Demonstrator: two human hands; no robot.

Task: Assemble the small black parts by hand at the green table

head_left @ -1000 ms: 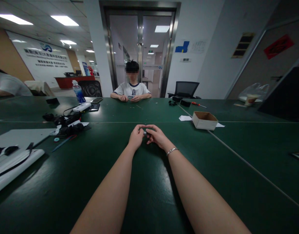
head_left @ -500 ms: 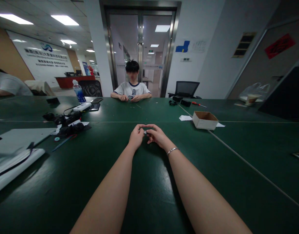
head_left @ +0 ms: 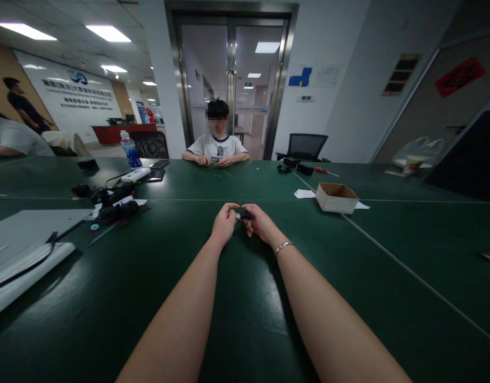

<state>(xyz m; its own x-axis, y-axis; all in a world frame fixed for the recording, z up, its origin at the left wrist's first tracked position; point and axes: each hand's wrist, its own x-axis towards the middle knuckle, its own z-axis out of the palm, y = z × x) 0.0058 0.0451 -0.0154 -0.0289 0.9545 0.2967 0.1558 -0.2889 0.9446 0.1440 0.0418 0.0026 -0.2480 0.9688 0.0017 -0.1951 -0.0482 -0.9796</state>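
Observation:
Both my arms stretch out over the dark green table (head_left: 245,319). My left hand (head_left: 224,223) and my right hand (head_left: 259,222) meet at the table's middle, fingers pinched on a small dark part with a metal end (head_left: 243,216), held between them just above the surface. A silver bracelet (head_left: 283,246) sits on my right wrist.
An open cardboard box (head_left: 335,197) stands to the right on white paper. A pile of black parts and cables (head_left: 109,205) and a water bottle (head_left: 130,151) lie to the left, grey sheets (head_left: 25,244) nearer. A person (head_left: 216,144) sits opposite; a screwdriver (head_left: 325,171) lies far right.
My hands have drawn slightly apart, so more of the small dark part shows between the fingertips. A person has walked into view at the far left.

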